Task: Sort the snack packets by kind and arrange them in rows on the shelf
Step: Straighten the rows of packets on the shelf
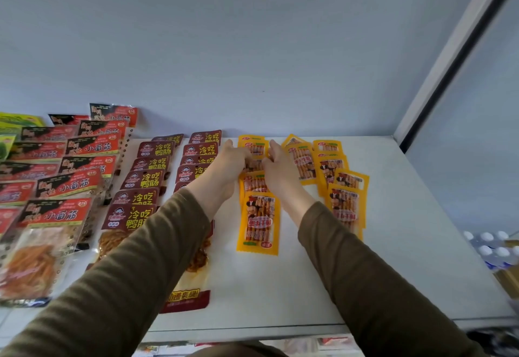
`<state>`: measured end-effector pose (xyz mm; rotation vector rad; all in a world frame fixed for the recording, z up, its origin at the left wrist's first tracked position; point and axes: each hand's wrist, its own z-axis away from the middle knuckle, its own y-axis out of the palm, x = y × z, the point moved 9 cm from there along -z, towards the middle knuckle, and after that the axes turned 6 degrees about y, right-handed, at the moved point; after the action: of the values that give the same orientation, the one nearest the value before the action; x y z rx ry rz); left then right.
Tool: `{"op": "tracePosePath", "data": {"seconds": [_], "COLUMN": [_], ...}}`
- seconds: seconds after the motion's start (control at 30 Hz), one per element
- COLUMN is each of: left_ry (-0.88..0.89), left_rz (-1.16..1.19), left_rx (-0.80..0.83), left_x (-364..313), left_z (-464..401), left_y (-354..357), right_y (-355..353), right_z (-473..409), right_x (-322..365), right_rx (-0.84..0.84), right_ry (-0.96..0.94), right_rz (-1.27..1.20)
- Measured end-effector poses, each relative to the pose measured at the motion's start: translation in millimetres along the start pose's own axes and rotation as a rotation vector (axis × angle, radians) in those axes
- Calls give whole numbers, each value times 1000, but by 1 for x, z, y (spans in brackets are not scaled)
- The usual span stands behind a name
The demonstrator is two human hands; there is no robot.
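Item: yellow packet [254, 164], lying mid-row on the white shelf [393, 216], just right of the maroon packet rows [157, 179]. I am watching the left hand [234, 160] and right hand [276, 165] pinching it together. Risk: sleeves [174, 230] seem to be brushing maroon packets, nudging rows askew.

Pale blue wall [252, 47] behind shelf. White-capped bottles [490, 247] low, right of wall; cardboard box [509, 278] just beside bottles.
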<state>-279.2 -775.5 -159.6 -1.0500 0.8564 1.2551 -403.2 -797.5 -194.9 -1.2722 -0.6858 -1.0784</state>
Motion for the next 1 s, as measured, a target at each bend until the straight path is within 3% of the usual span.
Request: {"op": "tracePosePath", "data": {"seconds": [0.27,0.4,0.6,0.77,0.83,1.0], "left_ry": [25,66,158,213,274,362], "left_rz": [143,80,-100,-157,-253,-598], "left_rx": [27,48,83,60,73,209], "left_x": [8,9,9,9,8,15], "left_z": [-5,-9,-9,-10,-8,1], "left_y": [3,4,3,5,8,24], "right_y": [16,13,-52,-93,-93,-77], "right_z": [6,14,6,-47,-61,-78], "right_x": [-5,1,29,16,8,14], "right_rx": [41,45,39,85,139,199], "right_ry": [25,14,-157,7,67,-4], "right_rz": [-175,-147,419,999,1091,1214]}}
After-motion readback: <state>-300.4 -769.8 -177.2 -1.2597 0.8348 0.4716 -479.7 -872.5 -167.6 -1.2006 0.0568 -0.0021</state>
